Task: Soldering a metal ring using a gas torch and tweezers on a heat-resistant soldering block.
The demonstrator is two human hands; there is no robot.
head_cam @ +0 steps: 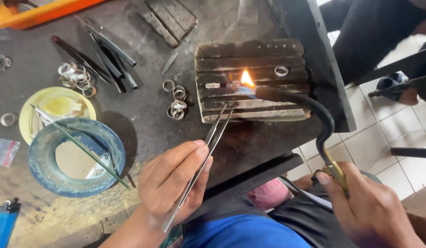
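Tweezers (208, 147) are gripped by the left hand (174, 183); a lit torch (314, 119) (flame on the charred block (252, 108)) is clenched by the right hand (369, 209).

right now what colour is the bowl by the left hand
Blue, with a pale worn centre; the bowl shows best in the head view.

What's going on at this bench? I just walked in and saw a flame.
A person is working on small metal rings at a scorched bench. The right hand holds a curved torch whose flame plays on a grooved, charred block. The left hand holds tweezers, tips resting at the block's near edge. One ring lies on the block; more rings sit beside it.
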